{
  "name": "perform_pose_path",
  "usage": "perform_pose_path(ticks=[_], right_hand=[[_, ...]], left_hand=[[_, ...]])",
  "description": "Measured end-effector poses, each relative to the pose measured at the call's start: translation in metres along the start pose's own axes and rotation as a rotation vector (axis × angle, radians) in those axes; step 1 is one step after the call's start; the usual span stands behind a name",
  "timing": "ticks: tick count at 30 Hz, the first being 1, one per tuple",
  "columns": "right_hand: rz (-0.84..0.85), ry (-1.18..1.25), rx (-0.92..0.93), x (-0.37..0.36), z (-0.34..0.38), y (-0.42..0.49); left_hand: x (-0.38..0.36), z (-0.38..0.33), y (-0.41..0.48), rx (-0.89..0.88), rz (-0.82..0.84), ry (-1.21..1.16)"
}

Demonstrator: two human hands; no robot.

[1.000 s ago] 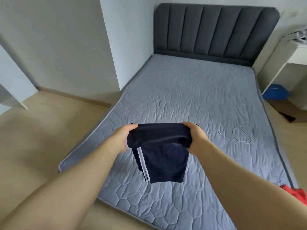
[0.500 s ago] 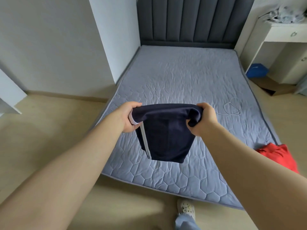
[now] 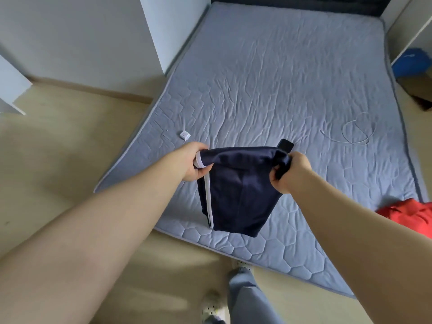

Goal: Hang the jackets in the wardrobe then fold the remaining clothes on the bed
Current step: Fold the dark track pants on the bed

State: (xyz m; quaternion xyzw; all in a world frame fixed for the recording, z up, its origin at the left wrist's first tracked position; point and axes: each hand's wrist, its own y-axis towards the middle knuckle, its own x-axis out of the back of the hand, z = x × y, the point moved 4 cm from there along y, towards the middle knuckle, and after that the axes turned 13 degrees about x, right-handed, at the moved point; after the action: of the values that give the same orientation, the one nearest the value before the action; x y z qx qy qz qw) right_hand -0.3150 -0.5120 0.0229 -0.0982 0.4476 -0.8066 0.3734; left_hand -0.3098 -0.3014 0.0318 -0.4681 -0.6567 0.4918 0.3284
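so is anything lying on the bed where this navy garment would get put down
Nothing visible on the bare mattress right below the navy garment. A small black thing lies just beyond the right hand, a small white thing beyond the left hand; the red cloth lies off to the right.

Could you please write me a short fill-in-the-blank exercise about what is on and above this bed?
The left hand and the right hand each grip the top of the navy garment, whose side stripe is ____.
That stripe hangs on the side nearer the ____ hand.
The crumpled clothing at the right edge of the bed is ____.
The thin cable lies on the bed to the garment's ____.
Missing words: white, left, red, right.
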Motion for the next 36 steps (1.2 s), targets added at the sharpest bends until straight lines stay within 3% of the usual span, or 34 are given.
perform_pose_path(ticks=[12,20,27,36], right_hand=[[-0.013,-0.364,-0.023,-0.084,0.024,0.188],[0.018,-0.746,0.006,-0.034,-0.037,0.243],[-0.018,-0.834,-0.099,0.018,-0.121,0.283],[-0.011,-0.908,-0.211,0.06,-0.185,0.307]], left_hand=[[-0.053,-0.093,0.162,0.044,-0.106,0.052],[-0.031,-0.036,0.242,0.129,-0.208,0.208],[0.0,0.034,0.325,0.221,-0.234,0.41],[0.022,0.083,0.371,0.302,-0.264,0.604]])
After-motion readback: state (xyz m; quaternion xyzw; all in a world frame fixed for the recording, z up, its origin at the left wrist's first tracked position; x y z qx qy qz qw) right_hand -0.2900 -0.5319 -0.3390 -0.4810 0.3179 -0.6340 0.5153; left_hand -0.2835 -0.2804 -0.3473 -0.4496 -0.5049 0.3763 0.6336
